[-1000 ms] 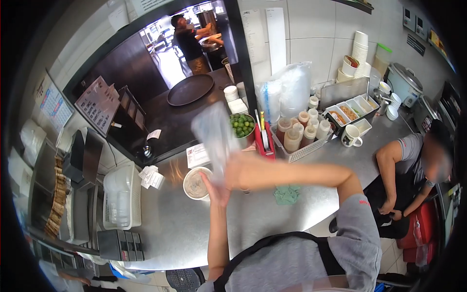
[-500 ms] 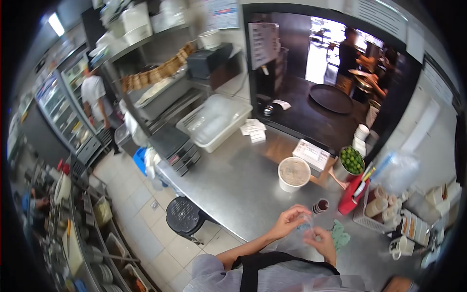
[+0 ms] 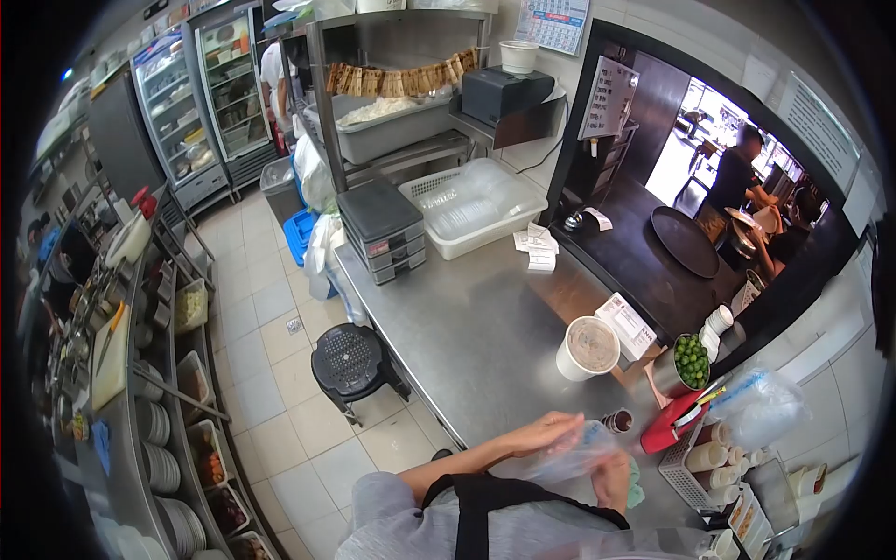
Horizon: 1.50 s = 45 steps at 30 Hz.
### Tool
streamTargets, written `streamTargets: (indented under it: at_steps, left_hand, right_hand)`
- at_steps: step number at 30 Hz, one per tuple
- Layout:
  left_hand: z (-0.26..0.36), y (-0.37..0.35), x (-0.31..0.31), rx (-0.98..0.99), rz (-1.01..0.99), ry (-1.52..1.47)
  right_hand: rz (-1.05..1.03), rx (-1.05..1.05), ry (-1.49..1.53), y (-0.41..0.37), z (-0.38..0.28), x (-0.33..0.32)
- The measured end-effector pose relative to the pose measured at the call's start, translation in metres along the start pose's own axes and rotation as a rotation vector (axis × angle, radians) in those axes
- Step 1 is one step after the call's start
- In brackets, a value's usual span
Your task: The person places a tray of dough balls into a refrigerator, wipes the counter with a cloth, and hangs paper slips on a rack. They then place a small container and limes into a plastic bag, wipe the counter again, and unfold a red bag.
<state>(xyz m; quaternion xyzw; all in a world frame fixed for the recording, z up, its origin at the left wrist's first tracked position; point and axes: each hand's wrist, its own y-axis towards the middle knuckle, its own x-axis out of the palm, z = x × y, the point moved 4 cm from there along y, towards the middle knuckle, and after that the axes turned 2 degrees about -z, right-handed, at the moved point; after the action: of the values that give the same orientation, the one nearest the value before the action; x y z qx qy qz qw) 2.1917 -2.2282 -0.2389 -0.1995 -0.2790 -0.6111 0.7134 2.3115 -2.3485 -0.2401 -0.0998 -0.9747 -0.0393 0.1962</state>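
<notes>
Over the steel counter, my left hand (image 3: 549,433) pinches one side of a thin clear plastic bag (image 3: 581,452). My right hand (image 3: 611,480) grips the bag's other side, with its fingers curled. Just beyond the bag stand small cups of dark sauce (image 3: 617,421). Farther back is a white round tub (image 3: 588,348) with a translucent lid and brownish contents. A green cloth (image 3: 635,485) lies partly hidden behind my right hand.
Right of the tub are a printed box (image 3: 625,326), a metal container of green limes (image 3: 691,361) and a red holder (image 3: 674,420) with pens. A plastic basket (image 3: 686,474) holds several cups. A black stool (image 3: 352,362) stands left of the counter (image 3: 439,317). People are beyond the pass window.
The plastic bag is now spread wider between my hands. My head view has turned left, so the counter items appear shifted right and more of the kitchen aisle shows.
</notes>
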Motion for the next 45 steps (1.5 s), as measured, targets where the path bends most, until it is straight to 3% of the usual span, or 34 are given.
streamTargets:
  at_steps: [1, 2, 5, 6, 8, 9, 12, 14, 16, 17, 18, 19, 22, 24, 27, 29, 31, 32, 33, 34, 35, 36, 39, 40, 43, 45]
  left_hand:
    - [0.002, -0.001, 0.006, -0.075, -0.074, 0.18]
    - [0.001, -0.003, 0.011, -0.153, -0.152, 0.359]
    - [-0.001, 0.0, 0.005, 0.024, -0.124, 0.377]
    - [0.005, -0.002, 0.005, 0.094, 0.027, 0.195]
    - [-0.002, -0.004, 0.007, 0.053, 0.051, -0.234]
    - [-0.008, -0.005, 0.008, 0.007, 0.078, -0.443]
    - [-0.032, -0.015, 0.014, -0.338, 0.088, -0.598]
    - [-0.055, -0.02, -0.019, -0.417, -0.202, -0.344]
    - [-0.057, -0.023, -0.019, -0.285, -0.339, -0.263]
    - [-0.038, -0.024, -0.004, -0.122, -0.318, -0.295]
    - [-0.025, -0.024, 0.001, 0.047, -0.291, -0.323]
    - [-0.031, -0.025, -0.005, 0.023, -0.216, -0.39]
    - [-0.042, -0.034, -0.012, -0.038, -0.02, -0.568]
    - [-0.052, -0.032, -0.016, -0.11, -0.106, -0.712]
    - [-0.036, -0.02, 0.009, -0.112, -0.08, -0.674]
    - [-0.038, -0.015, 0.002, -0.122, -0.178, -0.67]
    - [-0.037, -0.013, -0.005, -0.194, -0.295, -0.478]
    - [-0.033, -0.009, -0.004, -0.226, -0.353, -0.381]
    - [-0.031, -0.003, -0.004, -0.315, -0.404, -0.158]
    - [-0.019, 0.005, 0.006, -0.404, -0.45, 0.066]
    - [-0.007, 0.01, 0.016, -0.492, -0.492, 0.291]
    - [0.004, 0.014, 0.034, -0.445, -0.43, 0.448]
    - [0.025, 0.02, 0.053, -0.38, -0.534, 1.075]
    - [0.026, 0.019, 0.059, -0.287, -0.604, 1.111]
    - [0.024, 0.008, 0.055, 0.225, -0.573, 1.368]
    - [0.033, 0.002, 0.051, 0.323, -0.376, 1.618]
  right_hand:
    - [0.123, -0.163, 0.277, 0.001, -0.004, -0.004]
    - [0.228, -0.136, 0.212, 0.003, -0.017, 0.009]
    - [0.117, 0.195, 0.518, -0.008, 0.02, -0.006]
    - [0.083, 0.207, 0.337, -0.017, 0.026, -0.008]
    - [0.006, 0.079, -0.448, -0.034, 0.031, -0.007]
    - [0.019, 0.005, -0.624, -0.041, 0.034, -0.005]
    - [0.14, 0.018, 0.603, -0.029, 0.05, 0.006]
    - [0.018, 0.017, 0.772, -0.023, 0.052, 0.004]
    - [-0.041, 0.106, 0.929, -0.03, 0.06, 0.01]
    - [-0.087, 0.153, 1.002, -0.033, 0.062, 0.013]
    - [-0.127, 0.132, 0.845, -0.036, 0.059, 0.015]
    - [-0.162, 0.107, 0.687, -0.04, 0.056, 0.016]
    - [-0.362, 0.007, 0.598, -0.042, 0.045, 0.023]
    - [-0.441, -0.103, 0.599, -0.046, 0.04, 0.025]
    - [-0.439, -0.165, 0.593, -0.045, 0.019, 0.036]
    - [-0.319, -0.079, 0.5, -0.05, 0.014, 0.03]
    - [-0.252, -0.069, 0.421, -0.051, 0.004, 0.026]
    - [-0.464, -0.14, 0.397, -0.039, -0.017, 0.028]
    - [-0.533, -0.157, 0.345, -0.034, -0.024, 0.022]
    - [-0.601, -0.177, 0.292, -0.03, -0.031, 0.017]
    - [-0.524, -0.142, 0.213, -0.032, -0.028, 0.004]
    - [-0.446, -0.107, 0.135, -0.033, -0.026, -0.005]
    - [-0.27, 0.129, 0.083, -0.03, -0.028, -0.02]
    - [-0.306, 0.158, 0.009, -0.03, -0.031, -0.019]
    - [-0.441, 0.218, -0.245, -0.029, -0.048, -0.01]
    - [-0.566, 0.219, -0.452, -0.029, -0.061, -0.002]
